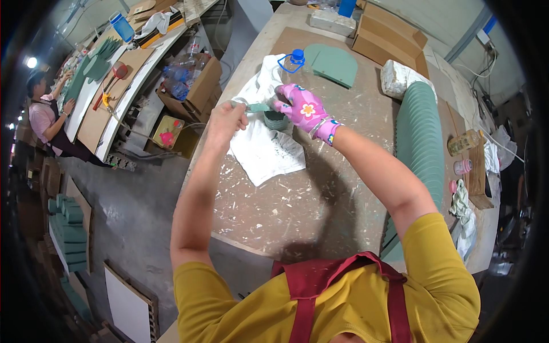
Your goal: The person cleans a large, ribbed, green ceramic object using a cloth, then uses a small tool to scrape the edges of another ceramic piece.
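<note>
Bare, with its fingers pinched together, my left hand (227,122) grips one end of a small flat green piece (259,107) over the table. My right hand (306,111) wears a pink flowered glove. Its fingers are bent at the other end of that piece, and whether they grip it is too small to tell. Just below the green piece stands a small dark green tub (276,120). A white cloth (264,153) with dark specks lies spread around and under the tub. Behind my gloved hand is a clear bottle (295,64) with a blue cap and handle.
Rounded green panels (333,64) lie stacked at the table's back. A long row of upright green panels (422,143) lines the right side, near a wrapped white block (403,80) and an open cardboard box (389,35). A co-worker (48,117) stands at another table far left.
</note>
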The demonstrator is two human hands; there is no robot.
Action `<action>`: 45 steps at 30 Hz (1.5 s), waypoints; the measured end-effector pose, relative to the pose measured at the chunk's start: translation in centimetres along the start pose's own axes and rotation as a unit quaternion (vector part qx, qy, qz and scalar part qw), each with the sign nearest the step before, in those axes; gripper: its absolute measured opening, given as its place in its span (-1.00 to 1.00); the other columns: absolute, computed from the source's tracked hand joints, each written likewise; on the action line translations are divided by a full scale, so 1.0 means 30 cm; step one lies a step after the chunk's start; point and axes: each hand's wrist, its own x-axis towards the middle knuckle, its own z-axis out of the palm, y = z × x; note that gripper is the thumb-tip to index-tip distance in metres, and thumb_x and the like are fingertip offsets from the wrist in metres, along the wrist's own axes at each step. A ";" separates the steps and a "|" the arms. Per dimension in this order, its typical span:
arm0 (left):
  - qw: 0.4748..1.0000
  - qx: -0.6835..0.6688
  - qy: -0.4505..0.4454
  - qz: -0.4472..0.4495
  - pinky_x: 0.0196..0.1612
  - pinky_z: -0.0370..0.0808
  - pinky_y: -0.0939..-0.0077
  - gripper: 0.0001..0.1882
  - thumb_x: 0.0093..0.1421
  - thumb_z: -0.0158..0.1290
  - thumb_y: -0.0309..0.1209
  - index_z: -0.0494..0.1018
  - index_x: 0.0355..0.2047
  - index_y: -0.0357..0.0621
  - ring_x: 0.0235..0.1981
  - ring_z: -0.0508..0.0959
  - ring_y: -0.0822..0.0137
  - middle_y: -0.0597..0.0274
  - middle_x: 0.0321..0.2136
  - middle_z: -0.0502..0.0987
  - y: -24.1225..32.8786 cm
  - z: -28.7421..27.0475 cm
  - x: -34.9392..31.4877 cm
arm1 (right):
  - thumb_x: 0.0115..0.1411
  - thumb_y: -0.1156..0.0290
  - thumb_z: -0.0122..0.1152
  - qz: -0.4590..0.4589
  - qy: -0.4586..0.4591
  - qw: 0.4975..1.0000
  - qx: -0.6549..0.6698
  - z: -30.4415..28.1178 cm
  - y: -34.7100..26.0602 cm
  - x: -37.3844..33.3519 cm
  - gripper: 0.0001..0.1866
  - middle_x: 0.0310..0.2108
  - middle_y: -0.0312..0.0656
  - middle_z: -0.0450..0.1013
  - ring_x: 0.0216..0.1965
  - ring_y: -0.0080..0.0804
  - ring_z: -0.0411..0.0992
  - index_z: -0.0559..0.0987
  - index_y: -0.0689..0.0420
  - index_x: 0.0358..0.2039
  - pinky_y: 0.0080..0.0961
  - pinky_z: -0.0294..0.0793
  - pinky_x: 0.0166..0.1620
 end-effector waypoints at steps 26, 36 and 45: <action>0.925 -0.368 0.041 -0.084 -0.47 0.34 0.72 -0.87 0.27 0.06 -0.35 0.38 -0.33 -0.11 -0.50 0.44 0.52 0.34 -0.52 0.47 -0.189 0.194 -0.065 | 0.26 0.24 -0.01 0.340 -0.085 0.746 0.566 0.039 0.166 -0.010 -0.83 -0.53 -0.36 0.42 -0.63 -0.53 0.33 0.49 0.01 -0.31 -0.55 0.21 -0.65; 0.992 -0.053 0.097 0.067 -0.49 0.35 0.60 -0.80 0.29 -0.03 -0.39 0.38 -0.44 -0.25 -0.61 0.49 0.48 0.24 -0.65 0.51 -0.140 0.177 -0.082 | 0.27 0.21 0.02 0.268 -0.055 0.832 0.483 -0.005 0.151 -0.029 -0.69 -0.38 -0.15 0.52 -0.53 -0.48 0.40 0.46 0.18 -0.15 -0.57 0.33 -0.54; 0.958 0.209 0.117 0.161 -0.50 0.42 0.53 -0.84 0.26 0.00 -0.39 0.45 -0.34 -0.25 -0.63 0.51 0.43 0.23 -0.67 0.52 -0.053 0.171 -0.118 | 0.17 0.15 0.09 -0.020 0.093 0.995 0.039 0.024 0.009 -0.015 -0.59 -0.18 0.07 0.49 -0.15 0.03 0.47 0.50 0.16 -0.07 -0.20 0.44 -0.09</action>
